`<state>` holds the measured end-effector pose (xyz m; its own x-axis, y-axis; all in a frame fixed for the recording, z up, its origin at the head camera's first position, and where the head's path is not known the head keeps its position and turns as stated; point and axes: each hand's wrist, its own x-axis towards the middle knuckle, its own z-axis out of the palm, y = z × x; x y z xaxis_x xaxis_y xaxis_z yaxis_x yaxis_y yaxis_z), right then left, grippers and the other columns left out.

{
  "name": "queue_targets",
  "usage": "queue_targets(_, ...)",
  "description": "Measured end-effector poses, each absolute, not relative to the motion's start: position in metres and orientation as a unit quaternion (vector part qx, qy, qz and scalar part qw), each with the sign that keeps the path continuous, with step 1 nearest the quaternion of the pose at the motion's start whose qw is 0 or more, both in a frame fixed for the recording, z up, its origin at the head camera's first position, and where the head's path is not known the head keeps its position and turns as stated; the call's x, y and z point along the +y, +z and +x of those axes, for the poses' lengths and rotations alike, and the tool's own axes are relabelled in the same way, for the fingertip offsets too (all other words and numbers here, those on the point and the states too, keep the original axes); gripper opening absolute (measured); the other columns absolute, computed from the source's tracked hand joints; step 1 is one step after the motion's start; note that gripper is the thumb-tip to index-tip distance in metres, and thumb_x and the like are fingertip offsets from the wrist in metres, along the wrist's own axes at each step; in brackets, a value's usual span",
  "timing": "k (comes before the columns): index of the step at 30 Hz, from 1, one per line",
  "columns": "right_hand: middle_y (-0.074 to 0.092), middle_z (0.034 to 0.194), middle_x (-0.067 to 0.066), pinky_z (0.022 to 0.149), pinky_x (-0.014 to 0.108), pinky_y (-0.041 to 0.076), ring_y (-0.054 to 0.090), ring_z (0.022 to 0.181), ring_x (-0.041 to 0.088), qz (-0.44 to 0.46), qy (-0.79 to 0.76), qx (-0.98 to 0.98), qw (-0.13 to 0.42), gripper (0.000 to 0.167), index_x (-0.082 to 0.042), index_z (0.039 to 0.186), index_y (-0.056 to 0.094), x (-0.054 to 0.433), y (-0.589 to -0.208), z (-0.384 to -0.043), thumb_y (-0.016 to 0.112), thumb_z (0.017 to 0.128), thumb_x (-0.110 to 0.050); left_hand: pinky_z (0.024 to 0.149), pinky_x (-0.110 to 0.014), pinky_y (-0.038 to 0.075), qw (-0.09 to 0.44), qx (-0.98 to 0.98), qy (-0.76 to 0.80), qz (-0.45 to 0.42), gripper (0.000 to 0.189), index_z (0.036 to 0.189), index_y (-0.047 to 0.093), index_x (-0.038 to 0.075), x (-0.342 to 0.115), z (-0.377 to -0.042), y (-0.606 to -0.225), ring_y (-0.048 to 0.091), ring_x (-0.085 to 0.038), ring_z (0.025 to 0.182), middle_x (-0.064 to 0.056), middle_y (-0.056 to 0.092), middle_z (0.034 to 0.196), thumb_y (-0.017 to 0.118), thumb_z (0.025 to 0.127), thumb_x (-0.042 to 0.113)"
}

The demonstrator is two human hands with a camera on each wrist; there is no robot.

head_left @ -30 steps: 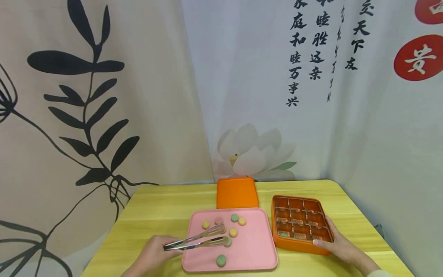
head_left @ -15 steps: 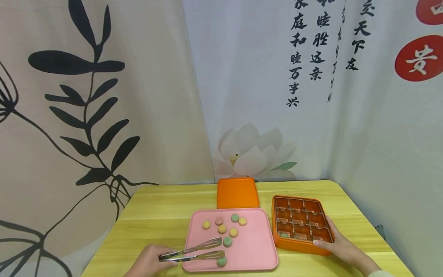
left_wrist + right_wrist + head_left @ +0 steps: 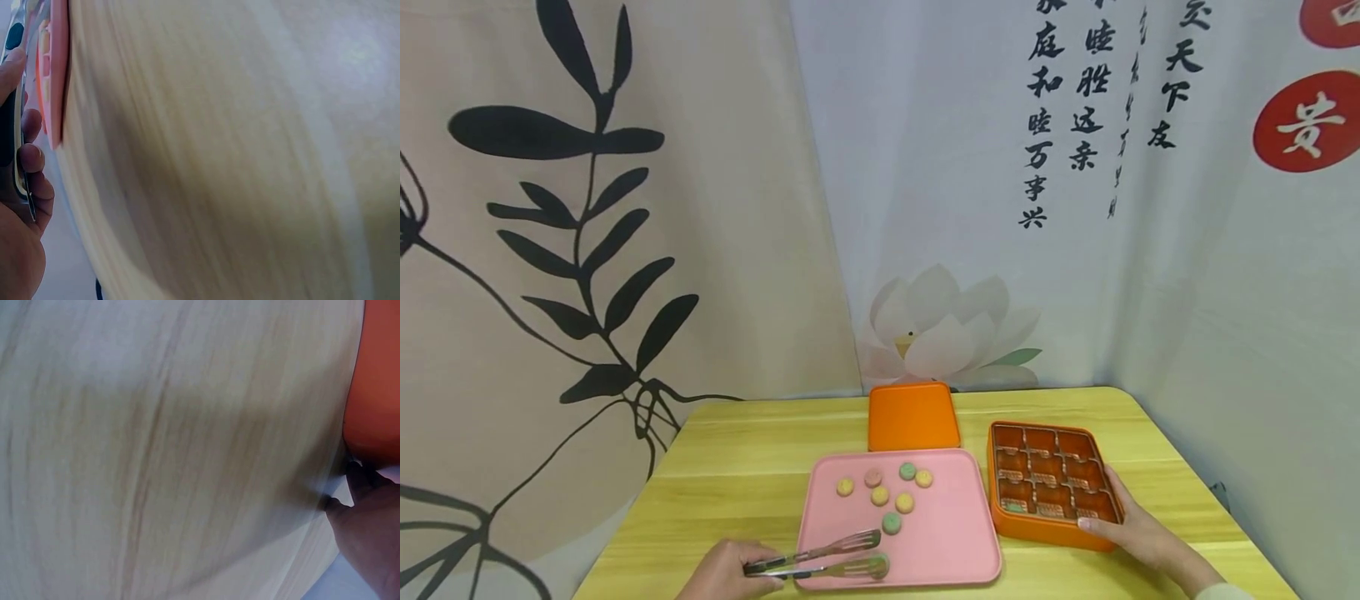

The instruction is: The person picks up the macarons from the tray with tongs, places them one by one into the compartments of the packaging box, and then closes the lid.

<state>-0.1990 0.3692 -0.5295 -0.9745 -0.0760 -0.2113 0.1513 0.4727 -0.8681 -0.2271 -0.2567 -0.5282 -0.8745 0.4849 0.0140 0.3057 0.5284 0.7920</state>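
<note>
In the head view, my left hand holds metal tongs with dark grip panels. Their spread tips reach over the front left of a pink tray. The lower tip covers most of a green macaron. Another green macaron lies just behind the upper tip. My right hand grips the near right corner of an orange divided box, its thumb at the front edge. One green macaron sits in the box's near left compartment. In the left wrist view, fingers curl round the tongs' handle.
Several yellow, pink and green macarons, such as a yellow macaron, lie towards the back of the tray. An orange lid rests behind it. The wood-patterned table ends at a printed curtain.
My left hand has drawn the tongs back towards the near edge, so the lower tip now lies over the nearest green macaron. The right hand and box stay put.
</note>
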Motion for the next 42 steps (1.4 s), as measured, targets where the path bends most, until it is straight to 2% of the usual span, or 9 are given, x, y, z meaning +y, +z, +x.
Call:
queue_targets(10, -0.006, 0.152, 0.042, 0.104, 0.055, 0.037, 0.027, 0.135, 0.058, 0.025, -0.517, 0.848, 0.114, 0.11, -0.004, 0.151, -0.025, 0.372, -0.532, -0.199, 0.066, 0.096, -0.029, 0.057, -0.025, 0.049, 0.097, 0.868, 0.423, 0.242, 0.025, 0.094, 0.08, 0.014, -0.253, -0.228, -0.538, 0.06, -0.004, 0.067, 0.012, 0.069, 0.08, 0.084, 0.078, 0.033)
queue_targets(19, -0.006, 0.152, 0.043, 0.104, 0.057, 0.036, 0.028, 0.134, 0.058, 0.027, -0.516, 0.849, 0.114, 0.11, -0.004, 0.151, -0.025, 0.372, -0.531, -0.198, 0.066, 0.096, -0.03, 0.057, -0.024, 0.048, 0.068, 0.88, 0.401, 0.245, 0.024, 0.091, 0.08, 0.016, -0.248, -0.23, -0.542, 0.058, -0.001, 0.066, 0.016, 0.068, 0.078, 0.083, 0.079, 0.037)
queue_targets(28, -0.007, 0.152, 0.043, 0.105, 0.06, 0.034, 0.024, 0.136, 0.059, 0.024, -0.516, 0.849, 0.115, 0.11, -0.003, 0.151, -0.025, 0.37, -0.531, -0.198, 0.066, 0.095, -0.03, 0.055, -0.024, 0.047, 0.084, 0.879, 0.414, 0.219, 0.017, 0.086, 0.081, 0.02, -0.246, -0.227, -0.539, 0.057, -0.003, 0.064, 0.014, 0.07, 0.076, 0.082, 0.08, 0.036)
queue_targets(32, -0.007, 0.152, 0.043, 0.105, 0.061, 0.033, 0.025, 0.135, 0.059, 0.021, -0.512, 0.851, 0.111, 0.11, -0.003, 0.151, -0.025, 0.37, -0.528, -0.199, 0.066, 0.095, -0.03, 0.056, -0.024, 0.048, 0.062, 0.877, 0.416, 0.232, 0.015, 0.087, 0.081, 0.02, -0.246, -0.227, -0.54, 0.059, -0.001, 0.065, 0.014, 0.07, 0.077, 0.081, 0.081, 0.034)
queue_targets(42, -0.002, 0.153, 0.041, 0.102, 0.052, 0.04, 0.031, 0.134, 0.055, 0.022, -0.536, 0.836, 0.115, 0.108, -0.005, 0.152, -0.024, 0.368, -0.529, -0.2, 0.066, 0.096, -0.026, 0.055, -0.025, 0.048, 0.061, 0.884, 0.416, 0.204, 0.02, 0.088, 0.081, 0.021, -0.247, -0.231, -0.537, 0.06, -0.002, 0.065, 0.015, 0.07, 0.074, 0.08, 0.08, 0.04)
